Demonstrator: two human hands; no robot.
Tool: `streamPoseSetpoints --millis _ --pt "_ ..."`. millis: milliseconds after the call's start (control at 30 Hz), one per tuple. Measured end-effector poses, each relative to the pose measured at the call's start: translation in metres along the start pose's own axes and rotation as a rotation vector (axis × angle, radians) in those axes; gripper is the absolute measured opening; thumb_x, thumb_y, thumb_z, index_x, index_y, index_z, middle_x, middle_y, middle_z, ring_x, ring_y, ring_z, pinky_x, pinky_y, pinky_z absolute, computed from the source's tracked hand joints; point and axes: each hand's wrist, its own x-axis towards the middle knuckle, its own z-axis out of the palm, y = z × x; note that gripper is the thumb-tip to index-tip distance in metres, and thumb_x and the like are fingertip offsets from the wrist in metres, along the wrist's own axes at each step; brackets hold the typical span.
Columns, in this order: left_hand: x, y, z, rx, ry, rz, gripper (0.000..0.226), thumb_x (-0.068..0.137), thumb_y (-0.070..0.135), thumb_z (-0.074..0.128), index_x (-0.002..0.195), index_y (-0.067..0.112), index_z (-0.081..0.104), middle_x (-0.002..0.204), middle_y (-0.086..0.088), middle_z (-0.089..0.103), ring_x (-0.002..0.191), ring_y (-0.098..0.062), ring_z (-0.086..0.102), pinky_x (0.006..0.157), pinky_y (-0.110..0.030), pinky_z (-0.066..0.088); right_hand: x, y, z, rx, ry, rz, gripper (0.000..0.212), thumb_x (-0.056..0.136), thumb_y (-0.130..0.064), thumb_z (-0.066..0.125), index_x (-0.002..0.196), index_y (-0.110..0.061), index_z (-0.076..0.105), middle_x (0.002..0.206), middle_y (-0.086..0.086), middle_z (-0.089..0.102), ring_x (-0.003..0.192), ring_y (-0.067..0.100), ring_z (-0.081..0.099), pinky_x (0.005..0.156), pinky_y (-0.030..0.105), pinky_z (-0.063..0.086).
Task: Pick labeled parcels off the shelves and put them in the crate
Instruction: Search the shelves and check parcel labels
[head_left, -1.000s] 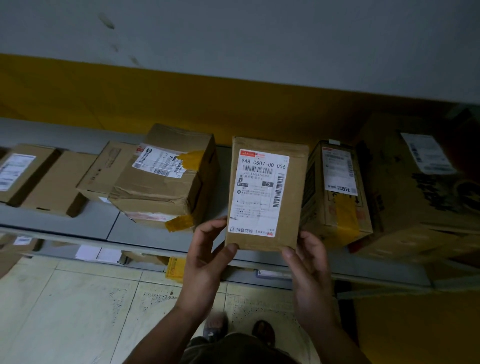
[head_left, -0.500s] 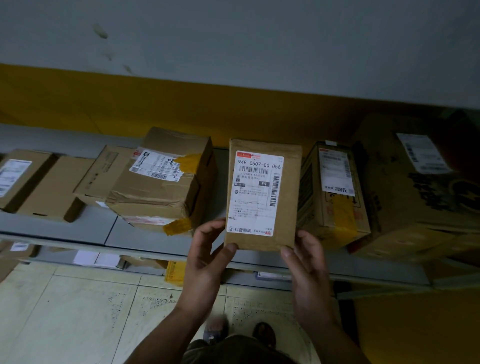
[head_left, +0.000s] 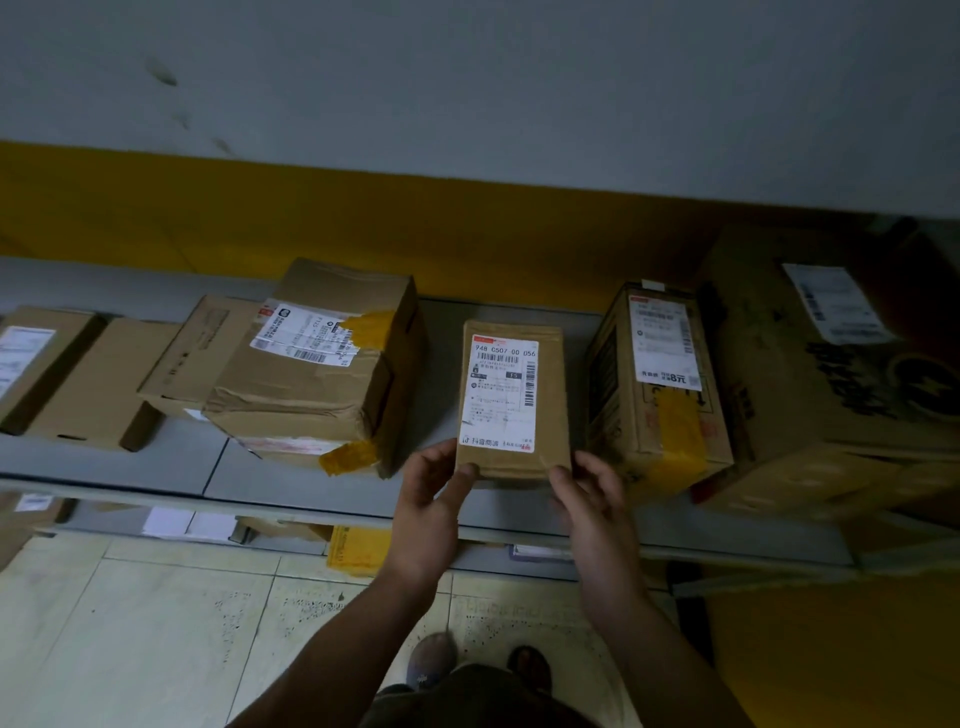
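Note:
A small brown parcel with a white barcode label lies lengthwise on the grey shelf, in the gap between two larger boxes. My left hand pinches its near left corner, thumb against the front edge. At the near right corner my right hand holds it the same way. No crate is in view.
A dented taped box with a label sits left of the parcel, over a flat carton. A labeled box and a big carton stand on the right. More flat boxes lie far left. Tiled floor below.
The parcel, held tilted up towards me before, has gone down and away onto the shelf and now lies flat. Both hands followed it and stay at its near end.

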Motion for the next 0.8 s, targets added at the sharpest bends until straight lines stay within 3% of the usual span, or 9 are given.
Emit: streamPoseSetpoints --millis 67,167,367,533,633,800 --pt "0.008 -0.001 0.005 -0.006 0.007 -0.020 0.020 0.096 0.012 0.055 0.114 0.019 0.058 0.110 0.010 0.066 0.104 0.001 0.059 0.092 -0.022 0.046 0.008 0.000 0.003 -0.017 0.020 0.009 0.023 0.091 -0.027 0.066 0.109 -0.038 0.058 0.116 -0.010 0.065 0.115 0.017 0.059 0.094 0.038 0.049" --pt "0.020 -0.003 0.011 -0.029 0.032 -0.052 0.020 0.096 0.006 0.053 0.115 0.011 0.056 0.104 0.009 0.065 0.097 -0.001 0.059 0.083 -0.014 0.046 0.020 -0.002 0.008 -0.078 0.048 0.034 0.028 0.093 -0.029 0.063 0.120 -0.033 0.055 0.120 -0.009 0.059 0.111 0.013 0.054 0.089 0.032 0.043" --pt "0.046 -0.005 0.023 -0.005 0.070 -0.138 0.022 0.096 0.005 0.053 0.118 0.009 0.055 0.112 -0.003 0.062 0.109 -0.018 0.057 0.095 -0.030 0.044 0.046 -0.011 0.018 -0.147 0.094 0.077 0.037 0.096 -0.028 0.060 0.132 -0.023 0.052 0.133 0.001 0.059 0.104 0.010 0.050 0.086 0.029 0.037" --pt "0.064 -0.004 0.030 0.030 0.071 -0.164 0.021 0.096 0.006 0.054 0.117 0.012 0.055 0.110 0.000 0.062 0.105 -0.015 0.056 0.091 -0.027 0.042 0.057 -0.014 0.022 -0.157 0.124 0.119 0.035 0.095 -0.023 0.061 0.129 -0.023 0.055 0.132 0.002 0.059 0.104 0.012 0.050 0.088 0.030 0.040" --pt "0.070 -0.006 0.031 0.047 0.078 -0.169 0.023 0.095 0.005 0.055 0.117 0.010 0.055 0.110 -0.001 0.062 0.104 -0.013 0.055 0.090 -0.025 0.040 0.060 -0.013 0.024 -0.144 0.102 0.154 0.039 0.092 -0.020 0.065 0.130 -0.026 0.055 0.132 0.001 0.058 0.116 0.018 0.052 0.101 0.036 0.040" --pt "0.080 -0.013 0.029 0.107 0.091 -0.189 0.022 0.094 0.005 0.057 0.116 0.009 0.055 0.115 -0.006 0.062 0.107 -0.018 0.056 0.096 -0.030 0.043 0.060 -0.010 0.023 -0.149 0.060 0.190 0.047 0.094 -0.018 0.062 0.138 -0.024 0.049 0.140 0.002 0.052 0.126 0.021 0.048 0.100 0.033 0.036"
